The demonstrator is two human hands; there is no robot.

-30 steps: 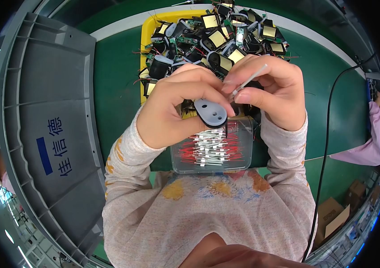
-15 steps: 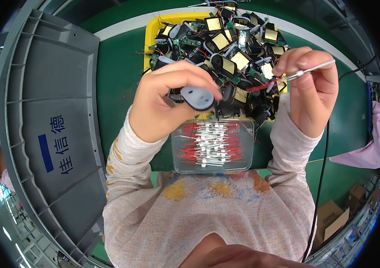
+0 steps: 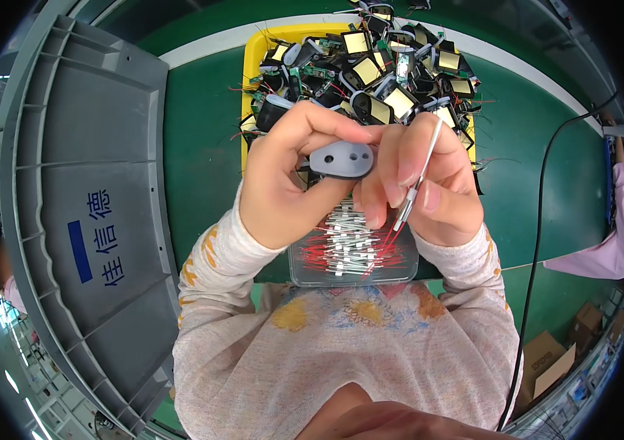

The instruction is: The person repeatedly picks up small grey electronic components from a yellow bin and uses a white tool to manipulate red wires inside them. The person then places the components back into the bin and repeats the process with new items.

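Observation:
My left hand (image 3: 275, 176) is closed round a small black housing with a grey oval end cap (image 3: 341, 160); three dark holes show in the cap. In my right hand (image 3: 429, 176), between thumb and fingers, is a thin white-sleeved probe (image 3: 423, 169) with red wires at its lower end. The right fingertips are right beside the cap, and I cannot tell whether they touch it. Below both hands stands a clear plastic box (image 3: 304, 275) holding many similar white probes with red wires (image 3: 348, 246).
Beyond my hands, a yellow tray (image 3: 252, 55) is heaped with black housings (image 3: 370, 110), circuit boards and loose wires. A large grey crate (image 3: 99, 169) stands on its side at the left. A black cable (image 3: 539, 191) runs down the right, near a cardboard box (image 3: 546, 363).
My right hand has moved left and down, up to the housing. The probe has swung from nearly level to steep, wires downward. The left hand has turned the cap slightly.

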